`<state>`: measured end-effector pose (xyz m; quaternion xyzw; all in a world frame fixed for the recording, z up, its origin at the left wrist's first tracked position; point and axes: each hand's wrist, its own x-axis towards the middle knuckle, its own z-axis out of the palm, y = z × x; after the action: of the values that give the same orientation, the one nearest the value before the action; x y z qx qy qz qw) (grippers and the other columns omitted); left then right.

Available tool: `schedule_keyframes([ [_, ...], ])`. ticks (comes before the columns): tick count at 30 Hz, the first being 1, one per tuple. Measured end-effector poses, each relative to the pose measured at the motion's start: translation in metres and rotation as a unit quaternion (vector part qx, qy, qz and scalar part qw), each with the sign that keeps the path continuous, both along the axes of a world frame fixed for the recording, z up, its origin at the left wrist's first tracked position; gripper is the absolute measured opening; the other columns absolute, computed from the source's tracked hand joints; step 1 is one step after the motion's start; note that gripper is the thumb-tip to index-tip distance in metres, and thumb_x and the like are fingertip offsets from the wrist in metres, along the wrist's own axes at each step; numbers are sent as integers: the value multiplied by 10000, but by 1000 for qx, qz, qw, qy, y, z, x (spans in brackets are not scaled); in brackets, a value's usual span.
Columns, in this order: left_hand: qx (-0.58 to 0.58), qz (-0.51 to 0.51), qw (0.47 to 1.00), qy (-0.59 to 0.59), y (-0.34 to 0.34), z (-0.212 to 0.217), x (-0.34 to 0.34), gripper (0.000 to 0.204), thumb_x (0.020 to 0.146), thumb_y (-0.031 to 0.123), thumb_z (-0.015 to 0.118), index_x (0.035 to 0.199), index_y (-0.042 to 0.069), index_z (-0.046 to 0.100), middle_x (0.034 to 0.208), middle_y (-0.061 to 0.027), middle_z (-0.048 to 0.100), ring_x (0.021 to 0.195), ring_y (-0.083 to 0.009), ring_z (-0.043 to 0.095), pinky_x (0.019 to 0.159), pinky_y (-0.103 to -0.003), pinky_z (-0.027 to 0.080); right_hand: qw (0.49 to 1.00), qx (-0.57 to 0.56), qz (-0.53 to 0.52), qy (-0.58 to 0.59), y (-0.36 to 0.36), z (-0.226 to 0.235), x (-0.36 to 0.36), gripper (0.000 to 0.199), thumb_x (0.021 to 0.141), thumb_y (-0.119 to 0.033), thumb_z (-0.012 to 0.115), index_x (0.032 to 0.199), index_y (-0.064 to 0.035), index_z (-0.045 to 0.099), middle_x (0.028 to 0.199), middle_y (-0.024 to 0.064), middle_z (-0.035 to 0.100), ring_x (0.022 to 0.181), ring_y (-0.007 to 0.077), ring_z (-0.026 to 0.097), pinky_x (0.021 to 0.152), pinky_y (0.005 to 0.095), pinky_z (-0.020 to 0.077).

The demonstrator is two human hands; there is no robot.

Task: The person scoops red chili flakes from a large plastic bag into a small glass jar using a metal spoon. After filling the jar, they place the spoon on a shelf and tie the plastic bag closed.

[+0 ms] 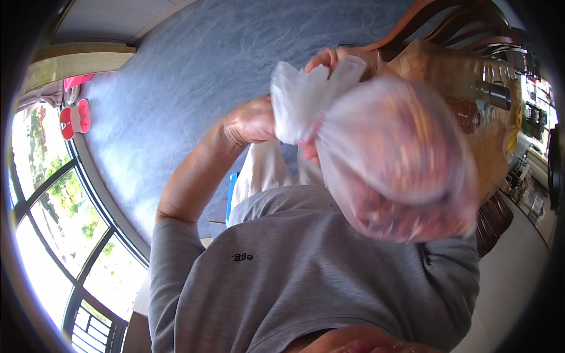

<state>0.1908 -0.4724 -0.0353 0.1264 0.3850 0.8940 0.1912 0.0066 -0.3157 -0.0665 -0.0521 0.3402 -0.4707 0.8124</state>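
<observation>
A translucent white plastic bag [406,159] hangs in the air before my chest, bulging with reddish-brown pieces that are too blurred to name. Its neck is gathered tight, with a small pinkish-red spot at the gather, and the loose top of the bag flares out to the left. My left hand [254,120] grips the neck area from the left, its fingers partly behind the plastic. At the far side of the loose top, my right hand [327,59] has bent fingers closed on the plastic. The bag covers most of my right forearm.
To the right stands a wooden table [491,167] with a jar of dark red contents [465,115] and a dark metal cup [495,95] on it. Carved wooden chairs [453,20] are beside it. Red slippers [75,119] lie near the windows at left, on a grey-blue floor [176,70].
</observation>
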Motion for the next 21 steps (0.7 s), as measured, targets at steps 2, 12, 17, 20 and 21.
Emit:
schedule_keyframes([
  [2, 186, -6, 973, -134, 18, -22, 10, 376, 731, 102, 719, 1068, 10, 578, 884, -137, 632, 719, -284, 632, 691, -406, 504, 991, -12, -113, -76, 25, -19, 37, 255, 809, -79, 645, 1061, -41, 627, 837, 52, 641, 688, 144, 598, 637, 291, 499],
  [12, 229, -75, 904, -353, 41, -79, 41, 358, 820, 369, 593, 740, 21, 571, 656, -108, 571, 652, -291, 616, 649, -392, 512, 937, 132, -314, 73, 82, -24, 147, 157, 883, -137, 580, 978, -27, 639, 778, 15, 616, 622, 88, 505, 534, 274, 420],
  [17, 82, -104, 911, -391, 46, -63, 40, 214, 807, 270, 636, 773, 60, 615, 682, -91, 614, 613, -242, 629, 563, -341, 506, 869, 123, -326, 350, 85, 8, 176, 128, 879, -88, 577, 892, 20, 644, 781, 38, 642, 685, 69, 541, 595, 235, 445],
  [20, -31, -176, 928, -327, 65, -39, 24, 142, 813, 190, 602, 814, 51, 632, 665, -87, 606, 598, -225, 624, 543, -303, 494, 804, 170, -284, 494, 106, 57, 183, 132, 878, -90, 571, 905, 25, 629, 744, 40, 626, 670, 64, 518, 602, 226, 436],
  [21, -92, -169, 948, -252, 74, -24, 23, 137, 811, 162, 573, 798, 37, 625, 653, -72, 599, 579, -188, 613, 523, -263, 474, 776, 154, -300, 532, 116, 63, 188, 142, 876, -108, 574, 928, 16, 622, 726, 28, 609, 656, 52, 492, 592, 221, 423],
])
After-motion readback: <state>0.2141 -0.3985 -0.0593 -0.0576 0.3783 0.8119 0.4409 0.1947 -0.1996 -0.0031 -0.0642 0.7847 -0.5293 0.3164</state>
